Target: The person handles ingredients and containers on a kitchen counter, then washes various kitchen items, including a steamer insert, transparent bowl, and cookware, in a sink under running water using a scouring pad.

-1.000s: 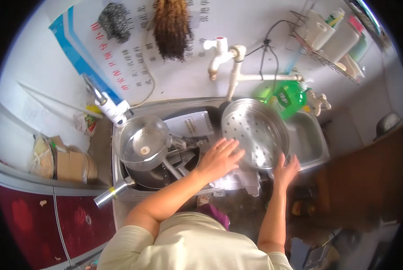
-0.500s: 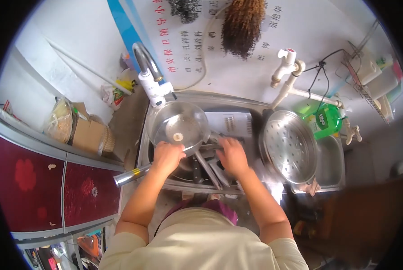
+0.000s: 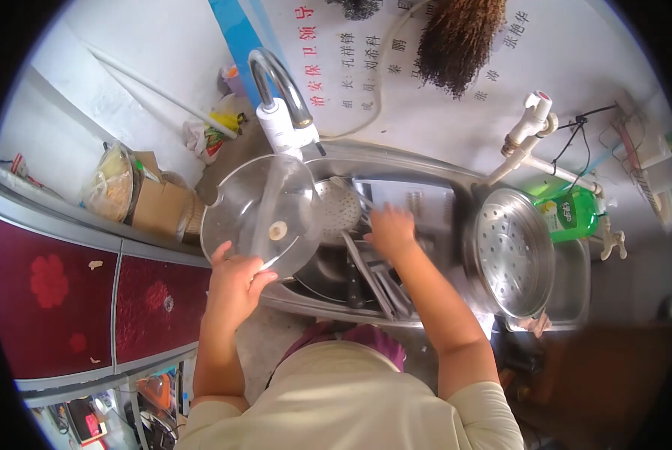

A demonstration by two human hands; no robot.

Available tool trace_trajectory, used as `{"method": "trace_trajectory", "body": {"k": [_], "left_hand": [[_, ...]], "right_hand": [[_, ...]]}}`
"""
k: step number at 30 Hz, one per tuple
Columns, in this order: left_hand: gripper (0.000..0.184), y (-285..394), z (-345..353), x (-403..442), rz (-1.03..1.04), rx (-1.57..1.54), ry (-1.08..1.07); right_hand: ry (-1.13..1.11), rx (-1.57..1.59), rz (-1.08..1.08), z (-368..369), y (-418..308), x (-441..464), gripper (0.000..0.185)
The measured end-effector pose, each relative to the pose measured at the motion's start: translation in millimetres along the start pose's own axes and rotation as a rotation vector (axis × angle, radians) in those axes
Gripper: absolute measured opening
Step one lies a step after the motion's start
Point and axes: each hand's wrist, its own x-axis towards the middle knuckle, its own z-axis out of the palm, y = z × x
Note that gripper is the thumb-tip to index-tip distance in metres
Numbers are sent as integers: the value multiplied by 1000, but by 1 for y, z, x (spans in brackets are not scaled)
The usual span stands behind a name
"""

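My left hand (image 3: 235, 285) is closed on the near rim of a clear glass lid (image 3: 295, 202), which is raised and tilted over the left end of the sink. A small round knob shows at the lid's middle. Over the sink, my right hand (image 3: 391, 231) is closed round something blurred, beside a perforated skimmer (image 3: 337, 206); exactly what it grips is hidden. Below the hands lie a dark pan (image 3: 325, 274), a black-handled knife (image 3: 355, 285) and several metal utensils. Behind my right hand is a white ridged board (image 3: 430, 202).
A steel steamer pot with a perforated tray (image 3: 512, 251) stands at the right, near a green detergent bottle (image 3: 574, 214). The chrome faucet (image 3: 280, 82) rises behind the lid. At the left are a cardboard box (image 3: 158, 211) and red cabinet doors (image 3: 58, 307).
The glass lid has come up and left in my left hand, uncovering the skimmer. My right hand has shifted slightly up and right. The view has turned, moving the steamer pot rightward.
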Motion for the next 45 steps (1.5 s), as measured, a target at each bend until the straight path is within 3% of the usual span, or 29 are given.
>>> {"method": "trace_trajectory", "body": {"k": [2,5,8,11,14,17,18,21,22,26,29,32,38,44,45], "left_hand": [[22,-5,-1,-5,-15,-4,45],[19,-9,-1,-9,-72,0,80],[23,-11,-4,-13,-58,24,62],[23,-10,-6,-13,-73,15,66],[24,-13,-3,-14,-85,12,101],[25,-12,-4,-15,-105,-17,141],[25,-13,-5,-16,-106,-17,149],[25,-17,-7,-20,-118,-20,171],[25,-17,-7,-22,-128,-23,174],[25,-18,-6,-24,-138,-21,216],[25,-20,-7,-25,-135,-24,221],[23,-20,-7,-25,-132,-7,237],[22,-19,-4,-22,-110,-32,230],[21,-12,1,-14,-42,-28,151],[21,-10,4,-13,-17,-9,130]], "right_hand": [[-33,145,59,-11,-8,-5,59],[-73,46,63,-12,-17,-5,60],[-359,30,-147,-15,-11,8,55],[-341,-88,-144,-31,-25,2,56],[-66,-16,-463,-25,-46,8,51],[-65,-137,-563,-1,-67,11,55],[-129,-145,-489,8,-73,18,65],[108,-283,-421,35,-70,35,75],[61,-217,-381,34,-68,39,79],[-196,-135,-322,19,-66,42,71],[-179,-152,-251,21,-47,53,66],[70,-127,-200,23,-25,47,59],[-87,-31,-277,4,-12,43,51],[274,83,-499,14,14,37,47],[203,74,-505,8,13,30,46]]}}
